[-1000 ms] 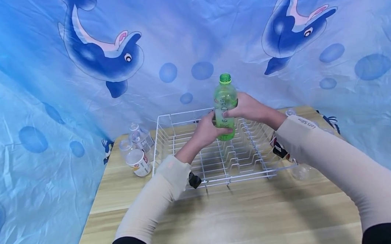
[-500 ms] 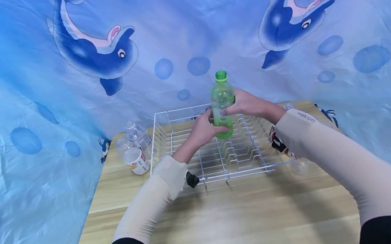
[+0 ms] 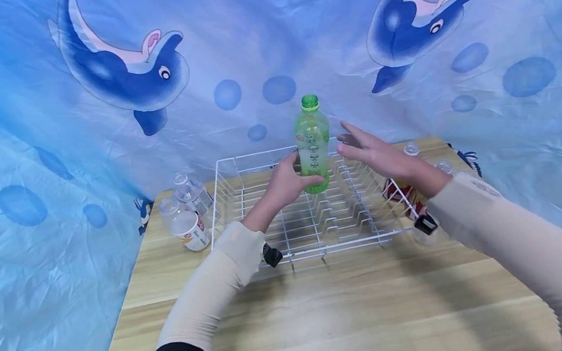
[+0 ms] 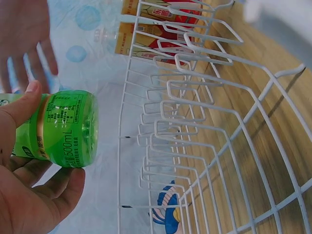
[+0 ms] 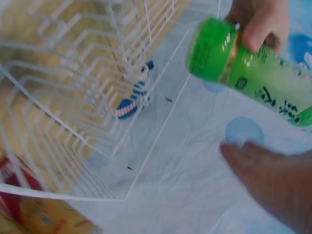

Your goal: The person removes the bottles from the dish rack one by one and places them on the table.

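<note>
Above the white wire rack (image 3: pixel 309 251), an uncapped green plastic bottle (image 3: pixel 314 147) is held upright. My left hand (image 3: pixel 286 185) grips its lower part, thumb across the front; in the left wrist view the fingers curl under the green bottle (image 4: pixel 68 129) near its base. To the right of the bottle, my right hand (image 3: pixel 372 152) is apart from it, fingers extended and holding nothing. The right wrist view shows that right hand (image 5: pixel 273 180) blurred, with a gap between it and the bottle (image 5: pixel 258 73).
Left of the rack stand clear plastic bottles (image 3: pixel 193 196) and a white cup (image 3: pixel 190 230). Bottles with red and yellow labels (image 4: pixel 156 41) stand beyond the rack's right side. A wooden table (image 3: pixel 317 311) lies beneath, and a blue dolphin-print curtain (image 3: pixel 264 44) hangs behind.
My right hand has let go of the green bottle and moved right, its fingers straightening. The left hand keeps its grip on the bottle. The head view has shifted slightly.
</note>
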`<state>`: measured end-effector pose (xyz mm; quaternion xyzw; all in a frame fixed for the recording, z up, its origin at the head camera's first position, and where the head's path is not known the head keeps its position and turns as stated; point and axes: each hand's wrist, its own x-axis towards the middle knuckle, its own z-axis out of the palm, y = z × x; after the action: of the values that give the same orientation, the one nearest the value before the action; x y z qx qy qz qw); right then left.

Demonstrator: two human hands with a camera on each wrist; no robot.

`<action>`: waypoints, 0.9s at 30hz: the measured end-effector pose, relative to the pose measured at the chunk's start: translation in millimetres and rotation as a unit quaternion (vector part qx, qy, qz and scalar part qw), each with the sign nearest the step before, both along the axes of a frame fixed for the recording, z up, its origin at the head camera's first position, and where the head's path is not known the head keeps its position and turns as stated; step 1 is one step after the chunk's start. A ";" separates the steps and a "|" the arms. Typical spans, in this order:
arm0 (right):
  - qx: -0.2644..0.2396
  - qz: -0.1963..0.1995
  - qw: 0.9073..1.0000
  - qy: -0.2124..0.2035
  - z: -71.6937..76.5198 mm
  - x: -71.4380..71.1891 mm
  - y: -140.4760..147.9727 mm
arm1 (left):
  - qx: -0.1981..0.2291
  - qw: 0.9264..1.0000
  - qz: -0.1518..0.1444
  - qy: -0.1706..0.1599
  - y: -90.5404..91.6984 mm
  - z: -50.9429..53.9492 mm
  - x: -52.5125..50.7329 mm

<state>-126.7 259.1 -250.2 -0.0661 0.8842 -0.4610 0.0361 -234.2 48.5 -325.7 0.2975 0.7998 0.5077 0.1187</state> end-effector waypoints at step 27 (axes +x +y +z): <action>0.326 -0.081 0.927 0.165 -129.6 88.2 38.8 | -0.002 0.999 0.024 -0.023 -4.3 4.8 2.0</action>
<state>-38.5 297.8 -379.8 -0.0540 0.9814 -0.1316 -0.1286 -232.1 44.2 -320.9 0.2662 0.8047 0.5157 0.1251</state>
